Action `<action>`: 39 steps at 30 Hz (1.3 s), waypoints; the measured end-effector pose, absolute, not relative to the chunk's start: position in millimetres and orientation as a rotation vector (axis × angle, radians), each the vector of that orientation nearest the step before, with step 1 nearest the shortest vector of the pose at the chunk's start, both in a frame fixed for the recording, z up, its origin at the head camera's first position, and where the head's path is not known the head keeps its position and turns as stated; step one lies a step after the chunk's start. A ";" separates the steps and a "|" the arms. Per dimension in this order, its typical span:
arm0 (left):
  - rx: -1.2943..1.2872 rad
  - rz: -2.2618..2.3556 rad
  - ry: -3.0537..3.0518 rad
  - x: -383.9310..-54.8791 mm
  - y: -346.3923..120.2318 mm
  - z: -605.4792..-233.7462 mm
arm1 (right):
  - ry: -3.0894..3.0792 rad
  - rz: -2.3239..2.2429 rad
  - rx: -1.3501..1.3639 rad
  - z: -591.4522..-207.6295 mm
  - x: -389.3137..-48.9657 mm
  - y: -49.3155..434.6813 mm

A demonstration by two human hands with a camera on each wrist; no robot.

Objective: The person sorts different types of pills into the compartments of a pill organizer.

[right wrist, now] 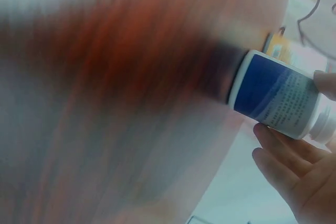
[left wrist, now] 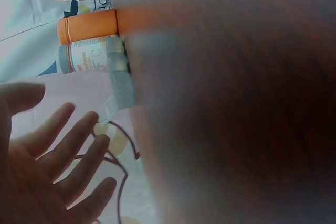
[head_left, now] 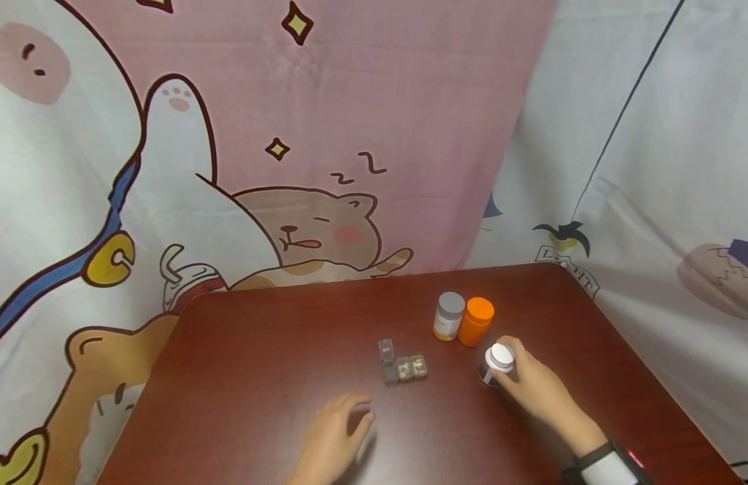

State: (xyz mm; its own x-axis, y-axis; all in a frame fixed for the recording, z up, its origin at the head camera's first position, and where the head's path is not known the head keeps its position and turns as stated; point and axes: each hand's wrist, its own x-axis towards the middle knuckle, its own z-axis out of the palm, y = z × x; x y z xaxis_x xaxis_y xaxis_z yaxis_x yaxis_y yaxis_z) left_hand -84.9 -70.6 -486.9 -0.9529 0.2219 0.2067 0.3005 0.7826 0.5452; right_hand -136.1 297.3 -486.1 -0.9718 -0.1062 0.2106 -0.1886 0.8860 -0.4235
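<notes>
At the right of the table, my right hand (head_left: 540, 391) grips a pill bottle (head_left: 501, 358) between thumb and fingers. The right wrist view shows that bottle's blue label (right wrist: 273, 95) and white body, with the fingers around its upper part. My left hand (head_left: 334, 434) hovers near the table's front, its fingers loosely bent and holding nothing. Ahead of it lies a small see-through pill organizer (head_left: 404, 369) with one lid (head_left: 386, 349) raised at its left end. The two compartments to the right bear gold markings.
Behind the held bottle stand an orange bottle (head_left: 476, 322) and a grey-capped bottle (head_left: 449, 315), side by side. They rest on a dark red-brown wooden table (head_left: 277, 337). A cartoon-printed curtain (head_left: 380, 81) hangs along the table's back and right edges.
</notes>
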 end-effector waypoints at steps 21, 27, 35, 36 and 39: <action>-0.637 -0.611 -2.935 -72.1 -70.5 -489.3 | -2.877 0.593 0.759 -473.2 -95.9 196.2; -0.649 -0.745 -2.966 -71.2 -62.8 -491.6 | -2.849 0.603 0.958 -470.0 -91.8 174.9; -0.613 -1.076 -2.962 -74.0 -48.7 -492.2 | -2.715 0.660 1.023 -466.9 -89.9 153.7; -0.601 -1.125 -2.959 -74.5 -47.0 -492.5 | -2.693 0.664 1.023 -467.0 -89.6 151.3; -0.578 -1.252 -2.936 -77.1 -42.4 -494.2 | -2.637 0.688 1.028 -467.5 -88.3 145.3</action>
